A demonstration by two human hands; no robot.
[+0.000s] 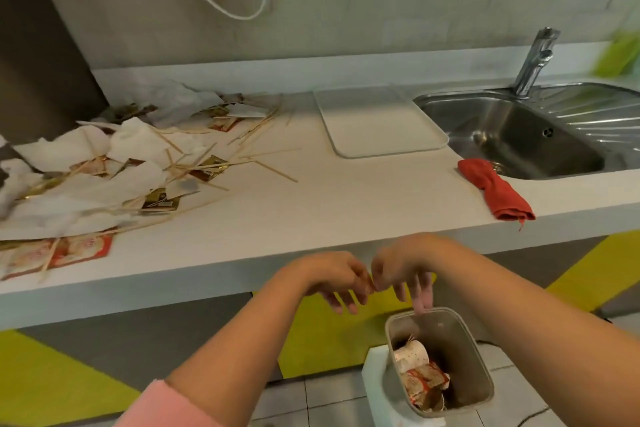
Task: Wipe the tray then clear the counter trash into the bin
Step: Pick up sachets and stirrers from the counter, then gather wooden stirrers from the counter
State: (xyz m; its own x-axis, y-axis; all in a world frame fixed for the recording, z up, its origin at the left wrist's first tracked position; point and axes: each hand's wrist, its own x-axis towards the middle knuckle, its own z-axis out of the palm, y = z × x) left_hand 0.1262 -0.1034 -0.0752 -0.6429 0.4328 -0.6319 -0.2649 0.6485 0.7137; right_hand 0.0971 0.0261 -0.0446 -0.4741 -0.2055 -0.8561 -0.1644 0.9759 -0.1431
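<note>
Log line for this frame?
left hand open | right hand open, above bin | tray bare | red cloth beside sink | trash pile on counter

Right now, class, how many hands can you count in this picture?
2. The left hand hangs below the counter edge, left of the bin; the right hand is beside it, fingertips over the bin's far rim. None hidden.

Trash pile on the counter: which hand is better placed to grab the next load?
Left, probably. The trash pile lies at the left end of the counter, on the left hand's side. The right hand hangs above the bin and would have to reach across. Both hands look empty.
</note>
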